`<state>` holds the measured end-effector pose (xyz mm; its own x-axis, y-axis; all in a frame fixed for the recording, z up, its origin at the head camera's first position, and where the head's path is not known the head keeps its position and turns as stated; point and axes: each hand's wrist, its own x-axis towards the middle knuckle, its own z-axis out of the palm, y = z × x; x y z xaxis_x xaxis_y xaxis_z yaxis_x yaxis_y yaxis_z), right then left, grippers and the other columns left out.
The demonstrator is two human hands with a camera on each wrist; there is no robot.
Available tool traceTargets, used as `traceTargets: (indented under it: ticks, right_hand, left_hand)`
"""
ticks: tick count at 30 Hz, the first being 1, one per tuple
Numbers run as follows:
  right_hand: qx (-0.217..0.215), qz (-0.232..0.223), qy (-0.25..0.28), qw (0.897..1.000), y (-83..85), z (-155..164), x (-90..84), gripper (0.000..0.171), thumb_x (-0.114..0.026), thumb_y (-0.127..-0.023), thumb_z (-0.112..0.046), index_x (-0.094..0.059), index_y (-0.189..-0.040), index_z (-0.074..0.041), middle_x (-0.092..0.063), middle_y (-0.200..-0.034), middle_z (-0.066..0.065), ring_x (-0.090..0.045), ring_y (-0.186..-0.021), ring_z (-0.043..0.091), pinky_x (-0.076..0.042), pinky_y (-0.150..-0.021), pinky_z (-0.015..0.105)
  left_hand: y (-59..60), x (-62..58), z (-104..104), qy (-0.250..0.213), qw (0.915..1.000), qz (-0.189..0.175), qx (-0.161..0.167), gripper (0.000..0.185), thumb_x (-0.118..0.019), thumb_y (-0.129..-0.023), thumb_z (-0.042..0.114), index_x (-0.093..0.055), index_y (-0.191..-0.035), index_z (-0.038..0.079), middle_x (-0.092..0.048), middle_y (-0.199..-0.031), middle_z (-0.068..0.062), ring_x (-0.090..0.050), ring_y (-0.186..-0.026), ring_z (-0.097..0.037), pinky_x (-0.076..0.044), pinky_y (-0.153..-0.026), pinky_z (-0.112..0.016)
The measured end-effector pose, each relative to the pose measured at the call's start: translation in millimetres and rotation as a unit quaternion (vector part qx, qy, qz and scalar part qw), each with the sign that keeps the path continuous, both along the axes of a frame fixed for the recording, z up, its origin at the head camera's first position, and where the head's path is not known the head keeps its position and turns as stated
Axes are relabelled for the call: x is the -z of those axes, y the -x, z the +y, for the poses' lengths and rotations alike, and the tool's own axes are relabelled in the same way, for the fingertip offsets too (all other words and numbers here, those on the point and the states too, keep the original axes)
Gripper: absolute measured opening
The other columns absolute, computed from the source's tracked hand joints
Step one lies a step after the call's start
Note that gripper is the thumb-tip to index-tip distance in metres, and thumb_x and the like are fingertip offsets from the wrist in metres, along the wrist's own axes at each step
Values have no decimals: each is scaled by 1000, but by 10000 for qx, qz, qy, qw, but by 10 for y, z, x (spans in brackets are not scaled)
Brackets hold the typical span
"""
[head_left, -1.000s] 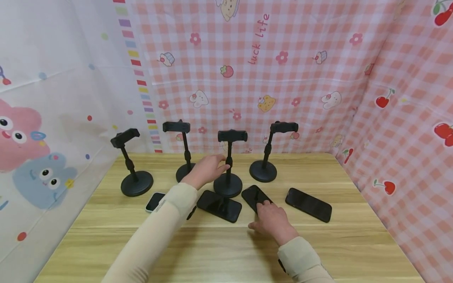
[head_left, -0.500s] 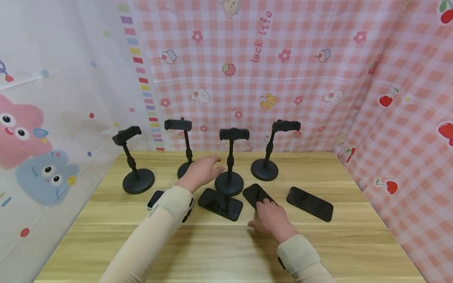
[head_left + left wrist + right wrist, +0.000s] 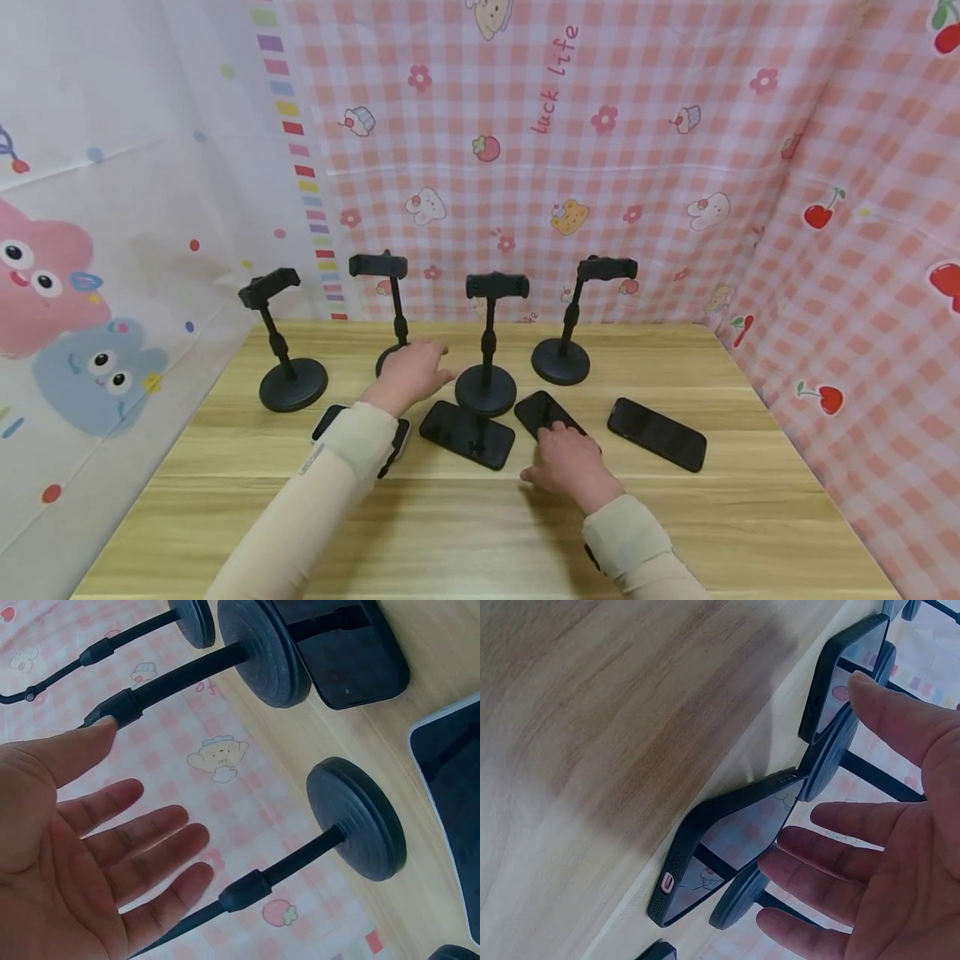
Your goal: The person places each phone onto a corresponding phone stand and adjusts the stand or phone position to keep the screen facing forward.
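My left hand [image 3: 408,375] hovers between two black phone stands, its fingers spread and holding nothing. Behind it, the base of one stand [image 3: 378,266] is partly covered; just right of the fingertips is another stand [image 3: 489,346]. The left wrist view shows the palm [image 3: 67,877] bare and the thumb overlapping a stand pole. My right hand [image 3: 573,462] reaches over a black phone [image 3: 542,408], hiding its near end. Its fingers [image 3: 840,859] are loosely extended in the right wrist view; whether they touch the phone I cannot tell. Another black phone [image 3: 467,435] lies between the hands.
A white-edged phone [image 3: 327,419] is partly hidden beneath my left wrist. One more black phone [image 3: 656,433] lies to the right. Further stands [image 3: 292,385] [image 3: 561,361] are at the far left and back right. Patterned cloth [image 3: 480,192] hangs behind the wooden table [image 3: 450,533].
My left hand has drawn back leftward and toward me, away from the middle stand. My right hand has shifted only slightly over its phone. Stands and phones stay in place.
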<state>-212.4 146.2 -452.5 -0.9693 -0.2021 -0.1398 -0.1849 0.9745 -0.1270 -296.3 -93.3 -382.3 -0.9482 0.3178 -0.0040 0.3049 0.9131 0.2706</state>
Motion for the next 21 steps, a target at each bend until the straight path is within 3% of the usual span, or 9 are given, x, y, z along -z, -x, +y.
traceTargets:
  ticks: [4, 8, 11, 16, 21]
  right_hand:
    - [-57, 74, 11, 10000, 15, -5, 11, 68, -79, -81, -46, -62, -125, 2, -60, -115, 21, -60, -107, 39, -50, -86, 53]
    - [-148, 211, 54, 9997, 30, -8, 17, 65, -78, -82, -45, -62, -125, 2, -61, -113, 20, -61, -106, 38, -51, -85, 52]
    - [-183, 275, 84, 9994, 40, -2, 23, 65, -78, -82, -46, -63, -123, 2, -62, -110, 19, -62, -103, 37, -52, -82, 51]
    - [-191, 296, 74, 9994, 63, 7, 22, 64, -78, -82, -47, -64, -122, 1, -62, -109, 19, -63, -100, 36, -52, -81, 51]
    - [-251, 264, 104, 9993, 84, -20, 34, 63, -77, -83, -45, -63, -123, 1, -62, -111, 19, -63, -102, 36, -52, -83, 51]
  left_hand:
    - [-59, 0, -35, 285, 9996, -33, -40, 45, -70, -94, 31, -61, -130, 6, -66, -121, -13, -65, -104, -32, -51, -87, -51]
    - [-121, 30, -84, 556, 9984, -67, -105, 35, -75, -90, 31, -65, -113, 6, -68, -103, -11, -65, -93, -31, -52, -81, -51]
    - [-164, 70, -129, 617, 9979, -86, -184, 30, -77, -88, 30, -66, -105, 7, -68, -102, -12, -65, -94, -34, -51, -81, -53]
    - [-222, 144, -202, 598, 9978, -133, -249, 38, -77, -88, 28, -66, -115, 4, -67, -113, -17, -64, -103, -36, -52, -83, -53]
    - [-270, 207, -296, 628, 9971, -231, -367, 41, -78, -86, 27, -66, -117, 3, -67, -110, -17, -65, -99, -35, -53, -78, -52]
